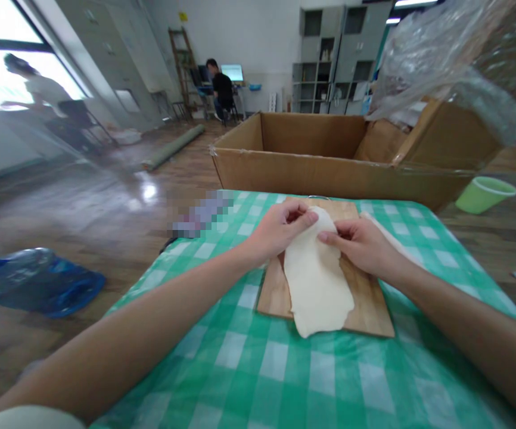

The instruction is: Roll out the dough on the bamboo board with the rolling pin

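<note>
Head view, bench: a green-and-white checked cloth (226,357) covers the bench (419,387).
Dough sheet: the pale, long dough sheet (318,292) is over the wooden board (376,313), its near end reaching past the board's near edge; how much of it touches the wood cannot be told.
Left hand: the left hand (278,232) has its grip pinching the sheet's far end, thumb on top.
Right hand: the right hand (363,247) has its grip pinching the sheet's right edge near the same end, thumb on the upper face.
Beside the board: a pale strip (394,238) lies past the right hand; a blurred-out item (204,214) sits at the cloth's far left edge.
Box: a big open cardboard box (294,170) stands beyond the cloth, clear plastic wrap (437,53) over its right part.
Right side: a light green cup (481,196).
Floor: a blue plastic bottle (39,283) at left; a long roll (173,148) farther off.
Back of room: a person in black (223,89) sits facing a lit screen (232,72); grey cabinets (325,89) line the wall.
Window: another person (47,89), blurred, is beside it.
</note>
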Motion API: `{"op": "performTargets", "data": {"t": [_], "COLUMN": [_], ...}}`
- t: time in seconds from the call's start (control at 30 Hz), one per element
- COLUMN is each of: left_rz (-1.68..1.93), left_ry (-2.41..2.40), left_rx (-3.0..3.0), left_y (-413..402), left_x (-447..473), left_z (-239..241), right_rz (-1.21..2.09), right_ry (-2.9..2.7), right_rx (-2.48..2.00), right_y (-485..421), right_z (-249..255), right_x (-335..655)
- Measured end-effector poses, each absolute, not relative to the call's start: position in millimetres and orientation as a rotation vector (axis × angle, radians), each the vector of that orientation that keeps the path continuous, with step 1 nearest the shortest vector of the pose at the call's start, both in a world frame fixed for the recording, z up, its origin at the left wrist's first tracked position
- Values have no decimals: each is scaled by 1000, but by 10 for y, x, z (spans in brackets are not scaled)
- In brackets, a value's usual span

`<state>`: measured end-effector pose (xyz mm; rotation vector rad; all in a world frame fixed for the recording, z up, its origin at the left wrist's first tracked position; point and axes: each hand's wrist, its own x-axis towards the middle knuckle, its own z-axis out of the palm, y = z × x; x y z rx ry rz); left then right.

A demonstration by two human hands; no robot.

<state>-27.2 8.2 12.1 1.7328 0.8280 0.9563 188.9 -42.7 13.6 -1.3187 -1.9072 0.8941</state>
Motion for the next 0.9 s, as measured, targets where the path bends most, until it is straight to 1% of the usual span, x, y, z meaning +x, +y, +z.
{"op": "performTargets", "data": {"t": [0.1,0.2,0.33,0.47,0.5,0.57,0.67,0.83,0.9], "left_rz": [801,826,880,818,810,822,872,919,906], "left_ry": [867,867,966,1041,1046,1044,1072,1131,1148], "left_rx": [1522,1467,1760,2163,2215,2242,2164,2174,2242], "left_y": [212,393,635,761,773,787,804,808,804], "left_x": [-264,-207,-111,-146,-165,-184,-135,38,60], "left_z": [48,-17,-16,55,65,59,-5,-107,-115], "right_rz": [761,651,342,-41,-63,24,184,328,314], "right_ry": [-1865,-1931,-2084,-2135,-2156,-2215,-2294,-2320,-2284], "right_rx": [-1449,-1533,-1677,-2101,-2219,-2372,-2443,-2341,-2289], "right_y": [-390,-326,-243,-212,-224,-280,-439,-710,-768], "right_z": [136,132,247,438,466,478,400,152,59], "right_x": [1954,2035,2229,2585,2687,2881,3099,3268,3317]}}
